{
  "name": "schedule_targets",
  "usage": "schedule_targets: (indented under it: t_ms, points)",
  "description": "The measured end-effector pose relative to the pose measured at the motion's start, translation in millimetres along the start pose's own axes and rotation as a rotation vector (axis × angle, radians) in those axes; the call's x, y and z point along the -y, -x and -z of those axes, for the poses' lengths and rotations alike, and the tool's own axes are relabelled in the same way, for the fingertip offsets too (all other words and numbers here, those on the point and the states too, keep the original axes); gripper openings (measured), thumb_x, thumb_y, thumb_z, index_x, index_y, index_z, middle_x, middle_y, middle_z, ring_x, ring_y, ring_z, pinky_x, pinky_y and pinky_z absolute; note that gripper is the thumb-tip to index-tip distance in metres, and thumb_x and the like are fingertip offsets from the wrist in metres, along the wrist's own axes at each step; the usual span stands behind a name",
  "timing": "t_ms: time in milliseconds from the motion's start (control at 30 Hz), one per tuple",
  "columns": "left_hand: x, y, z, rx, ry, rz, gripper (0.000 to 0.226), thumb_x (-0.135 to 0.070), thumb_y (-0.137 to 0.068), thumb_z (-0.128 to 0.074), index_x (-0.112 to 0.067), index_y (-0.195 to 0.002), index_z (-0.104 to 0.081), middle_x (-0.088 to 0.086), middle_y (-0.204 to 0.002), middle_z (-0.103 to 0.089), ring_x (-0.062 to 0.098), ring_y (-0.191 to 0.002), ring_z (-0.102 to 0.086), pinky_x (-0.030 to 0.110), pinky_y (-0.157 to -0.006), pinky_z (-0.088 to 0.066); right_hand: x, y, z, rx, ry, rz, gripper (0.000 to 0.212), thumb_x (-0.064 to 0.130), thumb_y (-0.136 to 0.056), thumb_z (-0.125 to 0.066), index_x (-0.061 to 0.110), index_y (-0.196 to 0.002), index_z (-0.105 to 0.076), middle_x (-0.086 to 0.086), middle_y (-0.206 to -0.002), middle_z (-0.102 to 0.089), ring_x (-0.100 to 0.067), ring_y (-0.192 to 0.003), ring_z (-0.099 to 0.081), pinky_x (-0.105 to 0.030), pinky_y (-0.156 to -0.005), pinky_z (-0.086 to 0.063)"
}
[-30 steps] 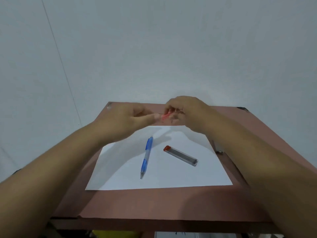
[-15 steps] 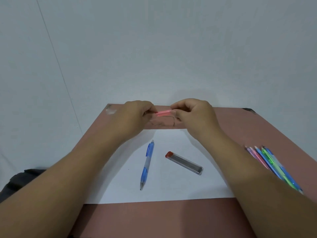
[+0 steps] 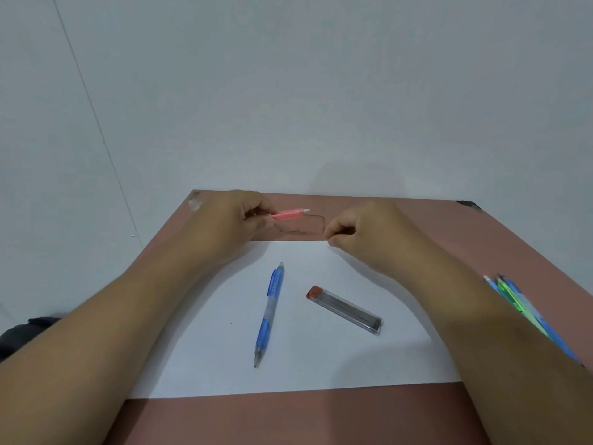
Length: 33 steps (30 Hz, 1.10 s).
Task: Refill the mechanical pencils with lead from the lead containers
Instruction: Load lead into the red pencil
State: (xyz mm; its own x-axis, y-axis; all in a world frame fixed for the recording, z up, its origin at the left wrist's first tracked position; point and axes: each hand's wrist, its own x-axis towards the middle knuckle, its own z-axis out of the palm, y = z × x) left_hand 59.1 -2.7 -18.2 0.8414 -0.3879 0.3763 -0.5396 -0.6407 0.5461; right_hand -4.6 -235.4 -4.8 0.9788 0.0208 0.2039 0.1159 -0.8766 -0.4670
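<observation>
A reddish-brown table (image 3: 321, 419) is seen against a pale wall (image 3: 288, 91). On the table a white sheet of paper (image 3: 321, 358) is laid. Above its far edge the left hand (image 3: 231, 220) is held, and its fingers are closed around a pink mechanical pencil (image 3: 288, 214), which lies almost level with its white end pointed to the right. The right hand (image 3: 359, 232) is kept apart from the pencil, to its right; its thumb and forefinger are pinched together, but whether something is held between them cannot be told. On the paper a blue mechanical pencil (image 3: 269, 313) is placed, with its tip turned towards the person. Just beside it, to the right, a clear lead container (image 3: 345, 309) with a red cap is laid at a slant. At the right edge of the table a bundle of blue and green pencils (image 3: 513, 300) is partly hidden by the right forearm.
</observation>
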Motion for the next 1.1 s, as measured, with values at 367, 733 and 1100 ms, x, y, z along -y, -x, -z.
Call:
schedule_targets:
  t_ms: [367,733,1100]
  points:
    - [-1,2,0,0.011,0.029,0.018,0.018,-0.013,-0.096,-0.063,-0.027,-0.098,-0.075,-0.011,-0.085,-0.068,-0.007,-0.07,-0.053,0.003,-0.06,-0.037,0,1,-11,0.073,-0.014,0.049,0.042,0.012,-0.085,-0.068,0.038,-0.117,-0.067,0.014,-0.089,-0.073,-0.004,-0.091,-0.066,-0.033,-0.091,-0.055]
    - [-3,3,0,0.024,0.002,0.029,0.018,-0.016,-0.096,-0.063,-0.03,-0.098,-0.075,-0.01,-0.086,-0.07,-0.002,-0.076,-0.056,0.003,-0.061,-0.038,-2,-2,-16,0.095,-0.044,0.028,0.043,0.016,-0.083,-0.069,0.038,-0.121,-0.067,0.017,-0.091,-0.074,-0.002,-0.091,-0.065,-0.029,-0.09,-0.054]
    - [-10,6,1,0.015,0.028,-0.007,0.015,-0.015,-0.096,-0.065,-0.024,-0.1,-0.076,-0.01,-0.086,-0.07,-0.008,-0.073,-0.053,0.002,-0.061,-0.037,-1,-4,-11,-0.197,-0.252,0.041,0.004,0.03,-0.089,-0.075,0.033,-0.091,-0.074,0.014,-0.081,-0.071,0.002,-0.072,-0.061,-0.016,-0.069,-0.048]
